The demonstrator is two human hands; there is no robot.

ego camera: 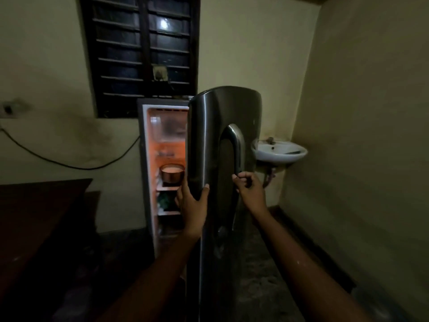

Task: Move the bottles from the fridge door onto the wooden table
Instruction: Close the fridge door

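In a dimly lit room, a person stands at a partly open fridge door [216,140], its dark metallic outer face turned toward the camera; the right hand [249,187] is curled closed around the lower end of the curved handle [235,147], while the left hand [193,201] clasps the door's free edge, thumb on the outer face and fingers wrapped behind it. The inner side of the door faces away, so the bottles cannot be seen and their place on it cannot be told. Past the door's edge the lit fridge interior [166,159] glows orange; a round metal pot [172,175] holding a pale liquid sits on a middle shelf, with something green, too dim to identify, on the shelf below. The wooden table [34,210] lies in shadow at lower left, well apart from the fridge; a white wall-mounted washbasin [281,152] shows just right of the door; a dark barred window [141,54] hangs above the fridge; a black cable [69,162] sags along the left wall.
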